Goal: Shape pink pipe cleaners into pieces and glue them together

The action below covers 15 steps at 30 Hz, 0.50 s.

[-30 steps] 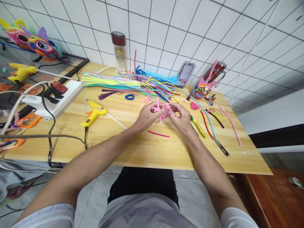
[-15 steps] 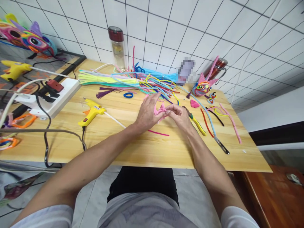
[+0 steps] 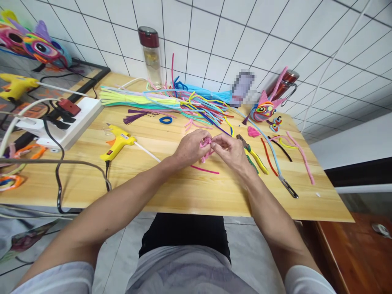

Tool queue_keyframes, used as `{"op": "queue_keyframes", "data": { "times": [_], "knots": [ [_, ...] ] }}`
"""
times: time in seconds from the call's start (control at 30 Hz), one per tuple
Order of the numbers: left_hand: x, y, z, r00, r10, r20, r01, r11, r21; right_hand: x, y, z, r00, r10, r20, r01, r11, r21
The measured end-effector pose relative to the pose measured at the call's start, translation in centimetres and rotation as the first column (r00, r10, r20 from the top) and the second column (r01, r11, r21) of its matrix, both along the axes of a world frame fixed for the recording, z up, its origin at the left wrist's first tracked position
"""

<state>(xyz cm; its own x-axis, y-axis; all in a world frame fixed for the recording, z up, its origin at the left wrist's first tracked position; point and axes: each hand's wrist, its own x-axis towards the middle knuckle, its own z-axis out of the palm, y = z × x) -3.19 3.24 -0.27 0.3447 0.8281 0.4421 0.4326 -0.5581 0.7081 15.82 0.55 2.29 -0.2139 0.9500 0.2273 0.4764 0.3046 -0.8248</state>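
Over the middle of the wooden table, my left hand (image 3: 192,148) is closed around a bent pink pipe cleaner piece (image 3: 206,143). The fingers of my right hand (image 3: 229,150) pinch the right side of the same piece. Its full shape is partly hidden by my fingers. Below the hands a dark pink pipe cleaner (image 3: 204,169) lies on the wood. Just right of my right hand are pliers (image 3: 253,155) with yellow and green handles. A pink ribbed piece (image 3: 253,131) lies beyond them.
A yellow glue gun (image 3: 118,143) with its cord lies left, near a white power strip (image 3: 72,124). Pipe cleaner bundles (image 3: 141,100) and a glass bottle (image 3: 151,57) stand along the wall. At right are small snips (image 3: 288,187) and a colourful fish-like figure (image 3: 262,111).
My left hand's fingers, stretched out before, have curled in around the pink piece. My right hand keeps its pinch. The view has shifted slightly.
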Motion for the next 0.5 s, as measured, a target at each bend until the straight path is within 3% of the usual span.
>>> {"op": "queue_keyframes", "data": {
  "times": [0.13,0.5],
  "knots": [
    [-0.1,-0.3,0.9,0.998,-0.027,0.048,0.032,0.995,-0.095,0.2,0.5,-0.6,1.000,-0.029,0.007,0.028,0.999,0.036],
    [-0.4,0.0,1.5,0.974,-0.079,0.212,0.141,0.945,-0.294,-0.1,1.1,-1.0,0.954,-0.038,-0.296,-0.017,0.983,-0.182]
  ]
}}
